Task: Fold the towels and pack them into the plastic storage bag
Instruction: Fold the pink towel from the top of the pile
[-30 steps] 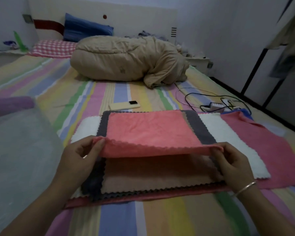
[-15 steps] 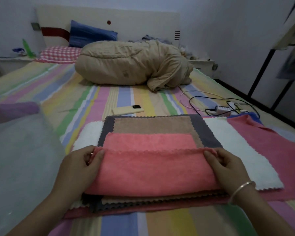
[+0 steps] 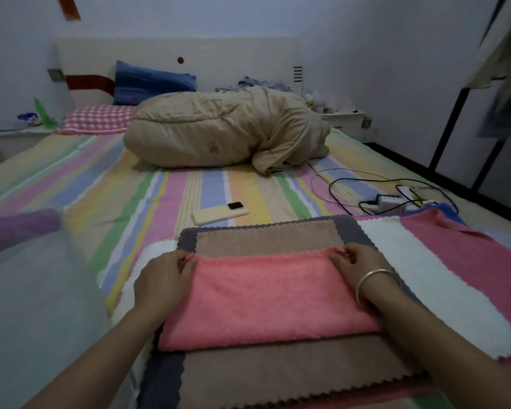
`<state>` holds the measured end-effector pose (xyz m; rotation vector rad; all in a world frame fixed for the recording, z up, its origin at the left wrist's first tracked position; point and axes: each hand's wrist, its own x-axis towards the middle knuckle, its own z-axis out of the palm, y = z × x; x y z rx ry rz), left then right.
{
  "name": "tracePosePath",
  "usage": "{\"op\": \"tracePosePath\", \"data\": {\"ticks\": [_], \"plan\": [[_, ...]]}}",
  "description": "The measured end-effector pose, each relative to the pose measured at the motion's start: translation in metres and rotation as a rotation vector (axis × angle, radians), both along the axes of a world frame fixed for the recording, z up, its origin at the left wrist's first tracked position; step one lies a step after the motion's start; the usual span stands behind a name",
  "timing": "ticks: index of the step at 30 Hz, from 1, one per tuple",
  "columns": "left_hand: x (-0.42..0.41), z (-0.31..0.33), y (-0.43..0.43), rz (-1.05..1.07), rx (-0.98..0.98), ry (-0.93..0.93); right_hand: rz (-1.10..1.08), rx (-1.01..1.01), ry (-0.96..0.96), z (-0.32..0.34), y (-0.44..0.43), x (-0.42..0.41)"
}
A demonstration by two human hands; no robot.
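The coral towel (image 3: 266,296) lies folded on top of the towel stack (image 3: 292,376) on the bed (image 3: 136,202), with its long axis going from left to right and its far edge toward the headboard. The left hand (image 3: 160,278) pinches the far left corner with curled fingers. The right hand (image 3: 357,264) pinches the far right corner in the same way. The plastic bag (image 3: 33,305) is on the left, just beside the stack. A phone (image 3: 220,213) lies beyond the towels.

The plastic bag (image 3: 27,305) is blurred and cut off at the left edge; hanging clothes (image 3: 505,63) blur at the right.
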<state>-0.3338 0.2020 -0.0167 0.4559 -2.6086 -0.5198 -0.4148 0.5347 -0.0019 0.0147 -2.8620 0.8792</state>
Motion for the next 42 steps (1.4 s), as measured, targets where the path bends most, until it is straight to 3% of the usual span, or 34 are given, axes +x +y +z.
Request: {"op": "tracePosePath", "data": {"ticks": [6, 12, 18, 22, 24, 27, 29, 31, 32, 35, 38, 42], "plan": [[0.0, -0.006, 0.001, 0.021, 0.007, -0.025, -0.088, 0.092, -0.015, -0.005, -0.004, 0.003], [0.013, 0.017, 0.023, 0.023, -0.093, 0.06, -0.194, 0.253, -0.232, 0.003, 0.005, 0.019], [0.034, 0.024, 0.1, -0.437, -0.096, 0.009, -0.12, 0.212, -0.464, 0.009, 0.019, 0.046], [0.033, -0.003, 0.12, -0.753, -0.314, -0.281, -0.072, -0.002, -0.446, 0.022, 0.008, 0.059], [0.032, -0.007, 0.115, -0.78, -0.19, -0.333, -0.042, -0.237, -0.388, 0.034, -0.006, 0.062], [0.038, 0.009, 0.112, -0.688, 0.393, -0.155, 0.082, -0.401, -0.25, 0.059, -0.043, 0.071], [0.041, 0.024, 0.102, -0.471, 0.832, -0.077, 0.188, -0.419, -0.198, 0.072, -0.076, 0.084], [0.047, 0.039, 0.083, -0.238, 1.213, -0.193, 0.297, -0.421, -0.183, 0.075, -0.111, 0.1], [0.051, 0.042, 0.071, -0.142, 1.294, -0.27, 0.361, -0.413, -0.179, 0.07, -0.127, 0.106], [0.057, 0.038, 0.039, 0.067, 1.282, -0.289, 0.553, -0.302, -0.228, 0.049, -0.159, 0.125], [0.056, 0.037, 0.029, 0.072, 1.283, -0.227, 0.574, -0.315, -0.194, 0.035, -0.158, 0.131], [0.056, 0.037, 0.031, -0.082, 0.912, -0.211, 0.392, -0.392, -0.092, 0.023, -0.128, 0.12]]}}
